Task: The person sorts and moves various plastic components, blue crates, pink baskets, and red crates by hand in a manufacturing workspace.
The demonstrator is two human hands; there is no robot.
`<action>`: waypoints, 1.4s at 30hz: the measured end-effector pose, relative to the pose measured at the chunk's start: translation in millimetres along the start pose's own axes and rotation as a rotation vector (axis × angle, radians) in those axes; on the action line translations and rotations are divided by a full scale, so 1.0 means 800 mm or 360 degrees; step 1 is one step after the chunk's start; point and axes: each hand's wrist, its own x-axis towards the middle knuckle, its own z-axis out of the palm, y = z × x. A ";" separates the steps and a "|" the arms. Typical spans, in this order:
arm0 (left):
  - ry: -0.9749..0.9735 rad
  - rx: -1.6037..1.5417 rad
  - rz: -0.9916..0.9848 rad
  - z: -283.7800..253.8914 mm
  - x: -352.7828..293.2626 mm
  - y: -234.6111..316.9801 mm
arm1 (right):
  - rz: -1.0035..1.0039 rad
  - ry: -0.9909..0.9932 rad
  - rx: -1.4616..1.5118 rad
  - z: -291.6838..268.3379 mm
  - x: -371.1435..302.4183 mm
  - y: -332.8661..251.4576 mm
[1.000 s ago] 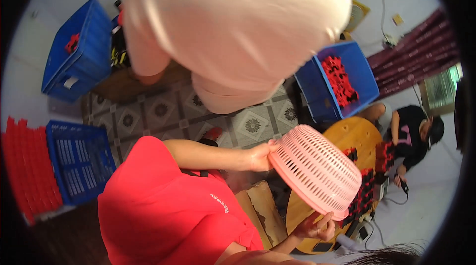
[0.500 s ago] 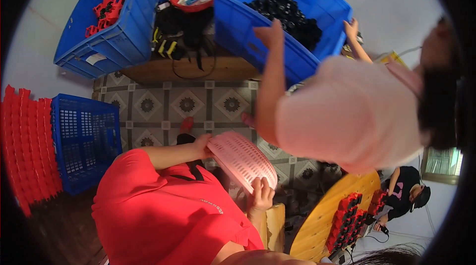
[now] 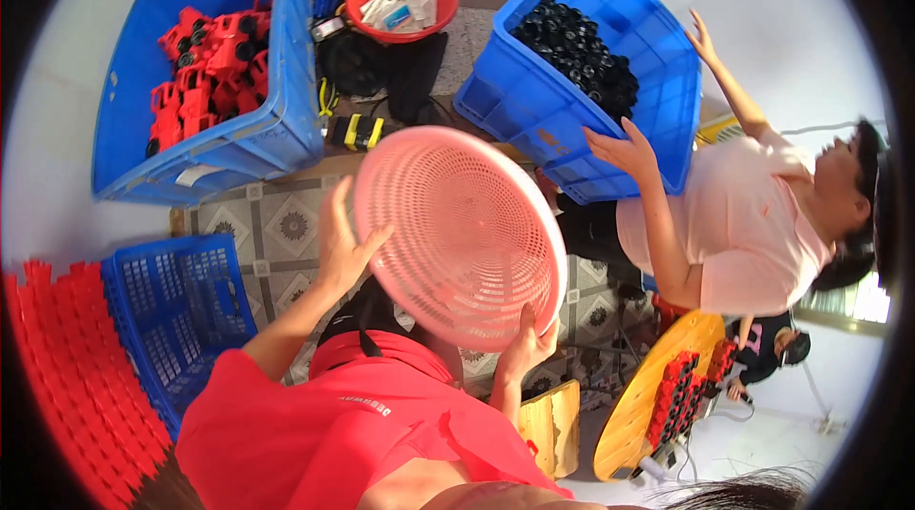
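A: Where are the hands, and what have they got?

B: The right hand (image 3: 531, 346) grips the lower right rim of a pink basket (image 3: 462, 214), thumb on the inner face, fingers behind. The left hand (image 3: 345, 245) is open at the opposite side, fingers spread outside the rim, thumb pointing in against the edge; whether it bears any weight I cannot tell.

A: So the basket sits between them?

B: Yes — up off the floor in front of the red shirt (image 3: 334, 424), tilted, its hollow facing the camera. It's round, plastic, pierced all over with small slots in rings, with a smooth, solid rim.

A: And further out?

B: Patterned tiles (image 3: 293, 226) beneath, with dark flower shapes in pale diamonds. Ahead on the left, a smooth-walled blue bin (image 3: 272, 143) holds red toy trucks (image 3: 214, 62) with black wheels; ahead on the right, another blue bin (image 3: 519, 108) holds a heap of glossy black wheels (image 3: 577, 52).

A: Anyone beside that one?

B: A co-worker in a pale pink shirt (image 3: 729, 238), both hands spread near its sides. Lower right, a round wooden tabletop (image 3: 621, 424) carries rows of red and black pieces (image 3: 672, 400) — and far left stands a latticed blue crate (image 3: 143, 319).
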 end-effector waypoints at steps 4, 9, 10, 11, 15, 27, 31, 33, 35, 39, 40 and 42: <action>0.0099 -0.0608 -0.0305 -0.016 -0.027 -0.029 | 0.0442 -0.0139 0.0569 0.012 0.018 -0.004; -0.0348 -0.1641 -0.1228 -0.058 -0.027 -0.018 | 0.0531 -0.0193 0.0722 0.036 0.054 -0.011; -0.0395 -0.1468 -0.1147 -0.065 -0.028 -0.015 | 0.0551 -0.0313 0.0765 0.041 0.064 -0.008; -0.0385 -0.1432 -0.1079 -0.074 -0.022 -0.011 | 0.0572 -0.0439 0.0809 0.046 0.075 -0.010; -0.0054 -0.1209 -0.0742 -0.148 0.032 0.060 | 0.0623 -0.1062 0.1050 0.063 0.143 0.059; 0.0629 -0.0766 -0.0065 -0.104 0.214 0.102 | 0.0617 -0.0688 0.1112 0.166 0.253 0.001; 0.0683 -0.0654 0.0235 -0.051 0.257 0.085 | 0.0517 -0.0618 0.1057 0.179 0.294 0.001; 0.0656 -0.0602 0.0289 -0.033 0.268 0.083 | 0.0524 -0.0563 0.1099 0.191 0.306 -0.020; 0.0709 -0.0391 0.0234 -0.009 0.277 0.072 | 0.0475 -0.0585 0.1181 0.203 0.326 -0.035; 0.0513 -0.0305 0.0166 0.044 0.272 0.081 | 0.0406 -0.0599 0.1097 0.216 0.382 -0.048; 0.0487 -0.0343 0.0106 0.055 0.269 0.076 | 0.0404 -0.0584 0.1010 0.225 0.390 -0.044; 0.0412 -0.0393 -0.0033 0.074 0.258 0.069 | 0.0379 -0.0518 0.0940 0.238 0.393 -0.033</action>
